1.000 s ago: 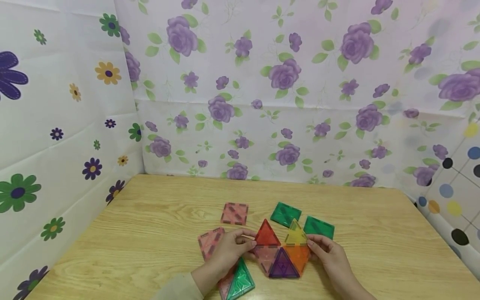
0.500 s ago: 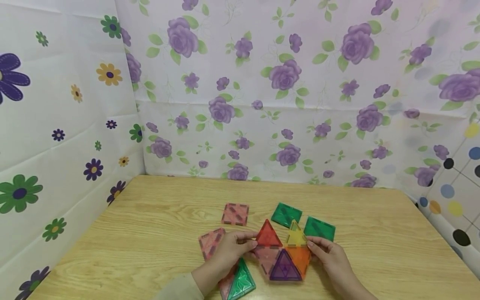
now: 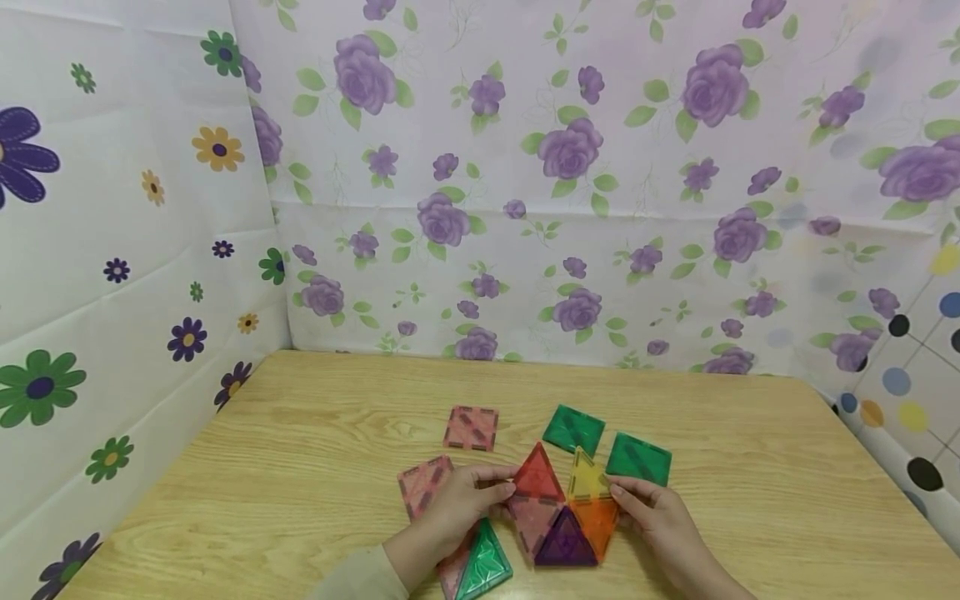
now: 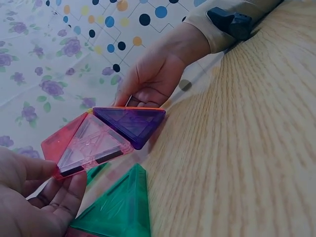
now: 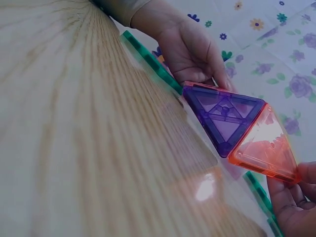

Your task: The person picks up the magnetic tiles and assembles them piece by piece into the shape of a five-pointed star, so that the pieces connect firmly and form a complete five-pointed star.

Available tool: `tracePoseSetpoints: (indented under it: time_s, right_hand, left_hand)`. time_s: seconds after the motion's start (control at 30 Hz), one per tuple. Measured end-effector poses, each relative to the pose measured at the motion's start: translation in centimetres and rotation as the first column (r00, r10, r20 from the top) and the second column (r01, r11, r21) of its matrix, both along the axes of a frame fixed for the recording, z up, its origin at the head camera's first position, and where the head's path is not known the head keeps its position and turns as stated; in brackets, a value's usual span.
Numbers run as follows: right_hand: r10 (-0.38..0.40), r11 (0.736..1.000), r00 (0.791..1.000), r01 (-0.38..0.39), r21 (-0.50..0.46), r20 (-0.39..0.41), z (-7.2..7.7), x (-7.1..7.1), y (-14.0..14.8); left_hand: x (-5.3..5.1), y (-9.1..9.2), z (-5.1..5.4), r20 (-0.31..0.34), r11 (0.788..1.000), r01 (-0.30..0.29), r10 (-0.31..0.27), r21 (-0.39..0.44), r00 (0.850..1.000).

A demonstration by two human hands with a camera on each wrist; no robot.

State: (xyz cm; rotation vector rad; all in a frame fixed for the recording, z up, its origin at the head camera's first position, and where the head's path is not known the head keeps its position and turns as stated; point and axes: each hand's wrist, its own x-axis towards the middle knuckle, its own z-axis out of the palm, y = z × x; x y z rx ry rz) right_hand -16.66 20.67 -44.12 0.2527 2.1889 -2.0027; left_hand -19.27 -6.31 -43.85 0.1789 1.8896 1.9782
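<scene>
Left grip (image 3: 463,502): pinches pink triangle (image 3: 535,522).
Right grip (image 3: 658,514): pinches orange triangle (image 3: 597,523).
Purple triangle (image 3: 567,542): between; twin hold steadies, I judge.

A pale wooden table (image 3: 300,458) spreads across the foreground; behind it hangs a cloth of purple roses (image 3: 592,183), creased straight across; over on the left, a white cloth with green, orange and purple flowers (image 3: 135,267); far right, a cloth with coloured dots (image 3: 926,350), thin lines between them.

The held triangles (image 3: 567,536) are red, pink, purple, orange and yellow
</scene>
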Motion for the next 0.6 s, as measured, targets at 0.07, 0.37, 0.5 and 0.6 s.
tracePoseSetpoints:
  time_s: [0.07,0.37,0.5,0.6]
  right_hand:
    - [0.014,1.0,1.0,-0.014,-0.001,-0.004,0.0,0.01,0.01]
    - [0.011,1.0,1.0,-0.011,0.015,-0.01,-0.17,0.0,-0.19]
    - [0.013,1.0,1.0,-0.013,0.024,-0.006,-0.07,-0.04,-0.27]
    - [0.019,1.0,1.0,-0.018,0.015,-0.008,0.0,-0.04,-0.29]
  left_hand:
    - [0.01,0.01,0.04,-0.001,1.0,0.002,-0.002,-0.013,1.0]
    - [0.29,0.1,0.38,-0.024,0.993,0.0,-0.002,-0.117,1.0]
    - [0.38,0.17,0.47,-0.063,0.987,0.014,-0.025,-0.157,0.998]
    - [0.37,0.25,0.45,-0.089,0.985,0.021,-0.037,-0.173,0.995]
